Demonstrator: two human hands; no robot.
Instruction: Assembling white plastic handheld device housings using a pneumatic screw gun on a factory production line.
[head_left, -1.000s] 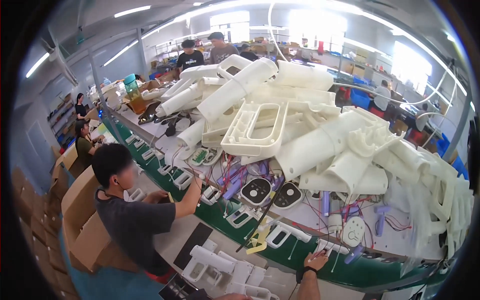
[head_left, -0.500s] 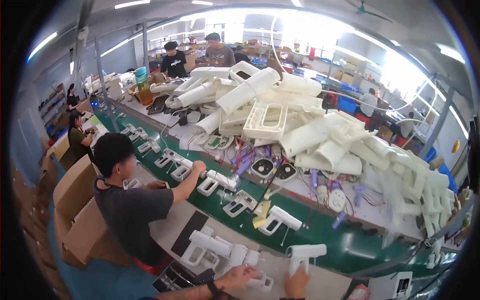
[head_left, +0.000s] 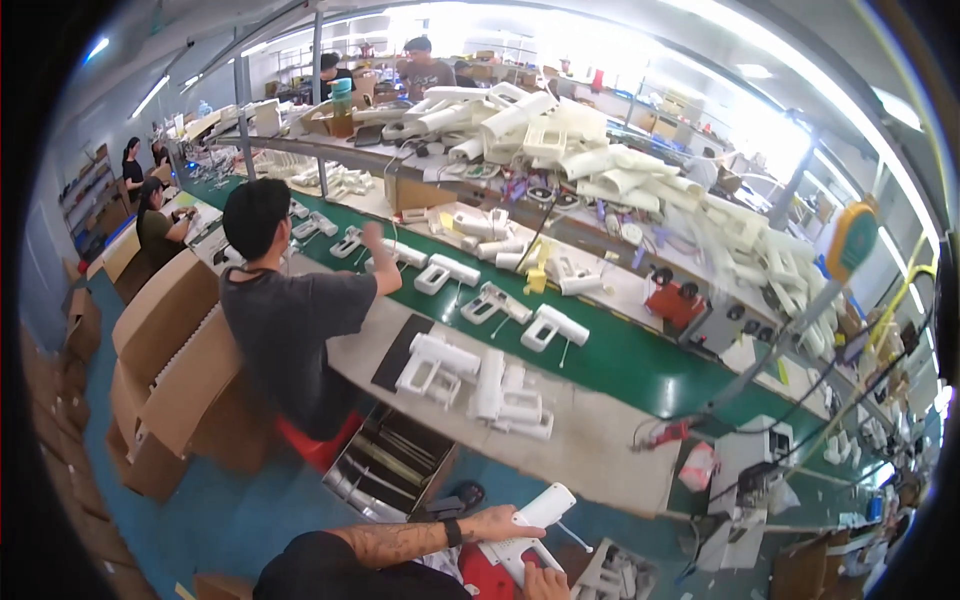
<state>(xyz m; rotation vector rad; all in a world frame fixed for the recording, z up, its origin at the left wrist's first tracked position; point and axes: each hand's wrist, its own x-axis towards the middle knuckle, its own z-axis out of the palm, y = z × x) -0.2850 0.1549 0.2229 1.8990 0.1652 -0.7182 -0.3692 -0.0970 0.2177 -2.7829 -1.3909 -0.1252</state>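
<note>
I have a white gun-shaped housing (head_left: 546, 503) in front of me at the lower centre of the frame, held off the bench and tilted, its barrel end toward the upper right. My left hand (head_left: 497, 524), with a dark band at the wrist, is closed around it where barrel and loop handle meet. My right hand (head_left: 545, 582), at the bottom edge, grips the lower end of the handle; some of its fingers are hidden. A thin white lead (head_left: 575, 538) hangs free from the barrel side, touching neither hand. Behind the handle shows a red seat (head_left: 485, 575), and a pile of white parts (head_left: 615, 575) lies just to the right.

As I judge it, the step in hand is handling this one piece with both hands, away from the similar white housings (head_left: 490, 385) on the pale bench (head_left: 610, 455) at centre. The next move, I think, calls for a steady grip at both ends and care that the loose lead doesn't snag on the pile.
</note>
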